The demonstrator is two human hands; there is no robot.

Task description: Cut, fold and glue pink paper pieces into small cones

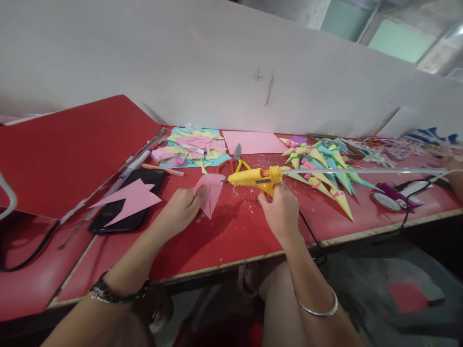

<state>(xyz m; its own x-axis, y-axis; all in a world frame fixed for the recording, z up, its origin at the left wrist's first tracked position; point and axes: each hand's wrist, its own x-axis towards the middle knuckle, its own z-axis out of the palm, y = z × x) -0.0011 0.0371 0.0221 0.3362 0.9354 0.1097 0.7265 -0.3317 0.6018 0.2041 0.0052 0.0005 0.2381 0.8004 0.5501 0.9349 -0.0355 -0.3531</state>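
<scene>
My left hand (186, 208) pinches a curled piece of pink paper (214, 193) above the red table. In my right hand (281, 212) is a yellow hot glue gun (253, 177), its nozzle pointing left and close to the paper's upper right edge; whether it touches I cannot tell. A long clear glue stick (361, 170) sticks out of the gun's back end. Pliers (237, 155) with red and yellow handles lie just behind the nozzle. To the left, cut pink paper pieces (134, 198) rest on a black phone-like slab (113, 219).
Several paper cones (325, 168) are heaped at the right. Behind lie paper scraps (197, 143) and a pink sheet (249, 142). A purple device (400, 196) with a black cord stands near the right front edge. A red board (83, 154) slants at the left. Another person's hand (454, 166) shows far right.
</scene>
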